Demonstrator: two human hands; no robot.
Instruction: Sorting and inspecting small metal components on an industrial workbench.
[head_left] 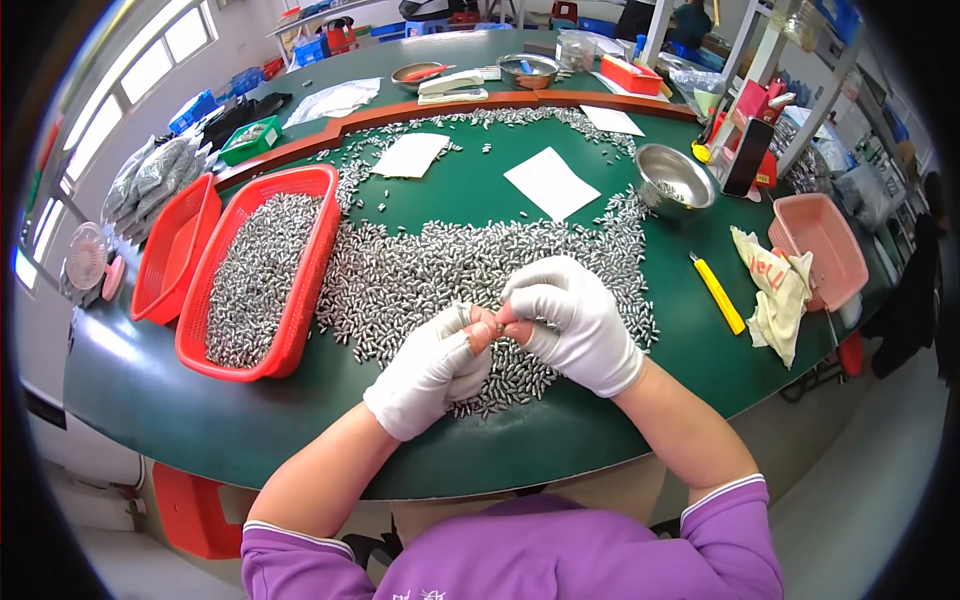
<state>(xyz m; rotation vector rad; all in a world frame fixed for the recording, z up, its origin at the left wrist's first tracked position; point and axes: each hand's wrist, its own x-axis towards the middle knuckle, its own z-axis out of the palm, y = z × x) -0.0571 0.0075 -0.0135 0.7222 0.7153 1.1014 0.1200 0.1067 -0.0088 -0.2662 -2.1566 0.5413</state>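
Observation:
Over a wide heap of small silver, capsule-shaped metal parts [430, 255], my two hands meet at their fingertips. A white glove with bare fingertips covers my left hand [430, 370], whose thumb and finger are pinched together. My right hand [580, 320], gloved alike, pinches from the other side. Between the fingertips is a small metal part [499, 326], mostly hidden by them. More of the same parts fill a red plastic basket [330, 215] on the left.
An emptier red basket [150, 270] stands beside the full one. White papers [552, 183] lie beyond the heap. To the right are a steel bowl [675, 178], a yellow utility knife [718, 295], a cloth [775, 300] and a pink basket [830, 250]. A reddish-brown raised strip [440, 108] borders the green tabletop's work area.

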